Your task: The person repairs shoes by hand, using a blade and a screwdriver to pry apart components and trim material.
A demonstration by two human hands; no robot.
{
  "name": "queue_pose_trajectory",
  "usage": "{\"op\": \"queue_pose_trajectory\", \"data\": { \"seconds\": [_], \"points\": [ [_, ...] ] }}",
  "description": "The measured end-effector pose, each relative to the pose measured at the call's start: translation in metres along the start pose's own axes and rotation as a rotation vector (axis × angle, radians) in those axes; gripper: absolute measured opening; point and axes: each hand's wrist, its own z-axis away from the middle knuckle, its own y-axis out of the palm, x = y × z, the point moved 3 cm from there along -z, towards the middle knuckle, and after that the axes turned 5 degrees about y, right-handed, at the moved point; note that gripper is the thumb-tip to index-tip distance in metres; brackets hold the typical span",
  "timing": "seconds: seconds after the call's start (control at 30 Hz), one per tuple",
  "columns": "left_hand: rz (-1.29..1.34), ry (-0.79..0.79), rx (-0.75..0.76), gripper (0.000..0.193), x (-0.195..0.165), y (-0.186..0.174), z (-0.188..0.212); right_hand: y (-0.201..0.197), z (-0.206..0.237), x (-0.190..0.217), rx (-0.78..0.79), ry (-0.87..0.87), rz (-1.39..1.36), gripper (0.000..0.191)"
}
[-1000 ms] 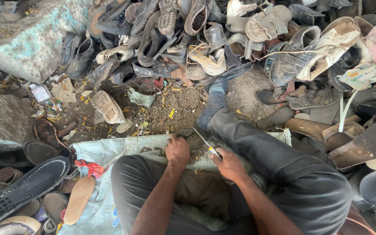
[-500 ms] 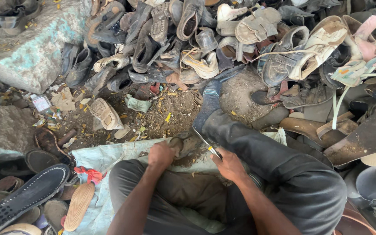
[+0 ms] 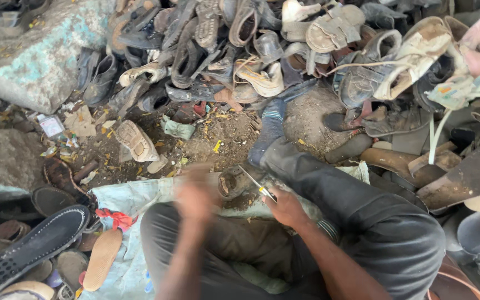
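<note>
My right hand [image 3: 286,208] grips a thin knife [image 3: 255,181] with a yellow band at the handle; its blade points up and left. The blade tip sits by a worn dark shoe piece [image 3: 234,182] lying on the pale cloth [image 3: 131,195] in front of my legs. My left hand [image 3: 195,194] is blurred with motion just left of that shoe piece; nothing shows in it, and whether its fingers are apart is unclear. I sit on the ground in dark trousers, my right leg stretched out with a blue sock [image 3: 268,130].
A large heap of old shoes [image 3: 262,50] fills the far side and the right. A beige sole [image 3: 136,140] lies on the dirt. A black sole [image 3: 29,250] and a tan insole [image 3: 101,260] lie at lower left beside grey stones [image 3: 6,161].
My left hand has moved left, away from the shoe piece, and is now in fast motion. The right hand with the knife has stayed in place.
</note>
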Motion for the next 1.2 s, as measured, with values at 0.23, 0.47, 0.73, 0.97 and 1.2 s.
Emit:
{"op": "queue_pose_trajectory", "data": {
  "seconds": [0.23, 0.47, 0.73, 0.97, 1.2],
  "points": [
    [-0.216, 0.796, 0.453, 0.040, -0.089, 0.074, 0.030, -0.012, 0.015, -0.001, -0.077, -0.019, -0.064, 0.035],
    [-0.446, 0.526, 0.043, 0.054, 0.040, 0.136, -0.015, -0.013, 0.001, -0.003, -0.045, 0.000, -0.030, 0.033],
    [-0.327, 0.777, 0.232, 0.050, 0.050, 0.137, -0.033, -0.013, 0.014, 0.008, -0.053, -0.033, -0.070, 0.030],
    [-0.371, 0.703, 0.463, 0.031, 0.052, 0.146, -0.037, -0.036, 0.012, 0.021, -0.084, 0.034, -0.093, 0.028],
    [-0.224, 0.806, 0.211, 0.019, 0.027, 0.164, -0.059, -0.023, 0.010, 0.033, -0.116, 0.071, -0.084, 0.030]
  ]
}}
